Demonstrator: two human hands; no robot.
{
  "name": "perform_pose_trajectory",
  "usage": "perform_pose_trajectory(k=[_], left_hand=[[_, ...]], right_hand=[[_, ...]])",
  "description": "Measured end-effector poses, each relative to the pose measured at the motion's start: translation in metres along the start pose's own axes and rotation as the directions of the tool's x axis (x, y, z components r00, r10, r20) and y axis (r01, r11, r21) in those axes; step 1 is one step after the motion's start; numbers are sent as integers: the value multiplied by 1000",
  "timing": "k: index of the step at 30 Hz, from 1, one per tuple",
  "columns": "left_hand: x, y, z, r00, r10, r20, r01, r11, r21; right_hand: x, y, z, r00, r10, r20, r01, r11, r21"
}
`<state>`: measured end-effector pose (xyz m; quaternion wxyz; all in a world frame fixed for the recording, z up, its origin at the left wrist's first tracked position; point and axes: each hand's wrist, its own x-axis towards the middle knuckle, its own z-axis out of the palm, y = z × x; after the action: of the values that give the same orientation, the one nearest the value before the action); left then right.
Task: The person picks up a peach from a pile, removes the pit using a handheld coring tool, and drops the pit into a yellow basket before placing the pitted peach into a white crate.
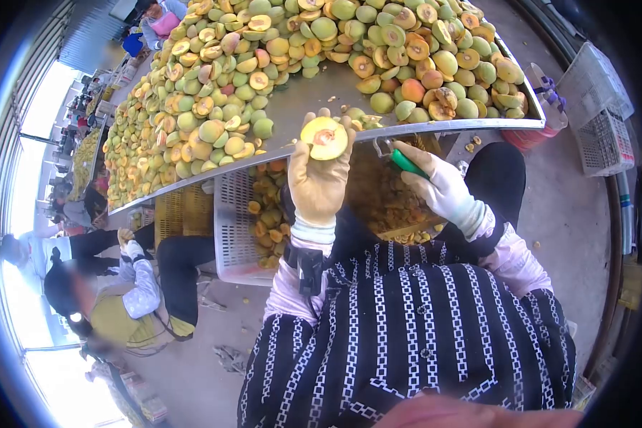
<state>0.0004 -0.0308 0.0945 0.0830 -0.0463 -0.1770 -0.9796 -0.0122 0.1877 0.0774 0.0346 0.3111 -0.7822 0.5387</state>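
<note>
In the head view my left hand, in a tan-stained glove, holds a halved peach cut side up. Its cut face is yellow, with a reddish, rough centre. My right hand, in a whitish glove, is closed around a green-handled pitting tool with a small metal loop at its tip. The tool is apart from the fruit, to its right. Both hands are at the near edge of a metal table heaped with peach halves.
A white crate with peach halves stands under the table at left, beside a yellow crate. Brown scraps lie below my hands. Another person sits at left. White crates and a red bucket stand at right.
</note>
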Motion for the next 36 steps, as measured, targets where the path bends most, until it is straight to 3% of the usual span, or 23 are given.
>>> perform_pose_trajectory(k=[1,4,5,8,9,12,17,20,24,27,28,30,32,34,36], left_hand=[[-6,1,-4,997,-64,49,68,994,-87],[-18,-7,21,991,-76,109,93,983,-156],[-22,-10,27,979,-72,189,105,980,-170],[-28,-17,30,988,-107,113,123,982,-141],[-28,-23,29,994,-57,98,66,994,-85],[-34,-28,33,996,-39,74,48,991,-128],[-35,-31,28,992,12,123,1,994,-108],[-38,-30,31,997,40,68,-36,998,-56],[-46,-21,40,994,-79,70,81,996,-40],[-48,-22,39,999,-37,29,30,974,223],[-48,-22,38,999,-36,26,29,975,219],[-48,-21,36,999,5,40,-23,894,448],[-49,-22,39,1000,8,5,-9,902,431],[-50,-22,41,994,61,88,-105,718,688],[-49,-24,37,992,86,89,-123,695,708]], right_hand=[[5,-18,-6,994,-100,-39,96,991,-91],[7,-52,-15,996,-88,6,88,984,-153],[6,-52,-10,988,-152,-13,147,971,-190],[1,-67,-11,992,-113,64,127,942,-311],[0,-66,-8,972,-233,25,227,910,-346],[-3,-80,-9,982,-182,49,185,882,-434],[-7,-81,-2,974,-211,87,227,857,-463],[-7,-83,2,967,-248,50,244,862,-443],[-4,-82,-1,969,-231,88,243,822,-515],[-5,-77,-2,968,-231,98,247,813,-527],[-6,-77,-2,965,-238,111,261,821,-508],[-8,-77,0,960,-251,122,278,820,-501],[-9,-79,3,956,-264,130,293,821,-490],[-9,-82,4,962,-225,154,273,780,-563],[-11,-81,7,959,-238,155,283,769,-573]])
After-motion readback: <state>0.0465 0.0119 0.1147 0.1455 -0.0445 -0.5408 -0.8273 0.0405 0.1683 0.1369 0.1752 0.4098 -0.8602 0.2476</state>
